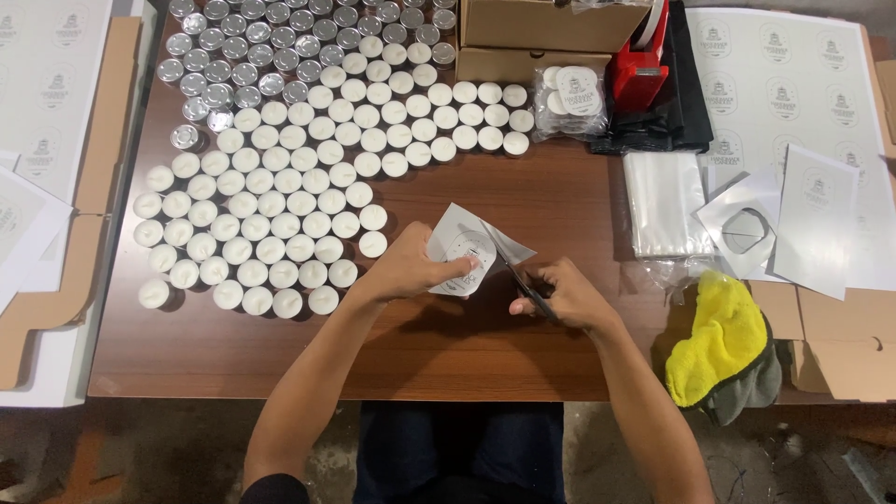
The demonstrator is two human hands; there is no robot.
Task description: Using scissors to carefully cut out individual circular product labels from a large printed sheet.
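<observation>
Nearest the person, the right hand (565,297) is closed around a pair of scissors (523,285), whose blades point up and left into a piece of white paper (471,250) printed with a round label. The left hand (411,266) pinches that paper from the left, fingertips on the label, so the sheet lies between the two hands on the brown table (420,345). A yellow cloth (719,341) lies to the right. Farther off, rows of white tealight candles (280,215) spread to the left, with cardboard boxes (551,28) beyond.
</observation>
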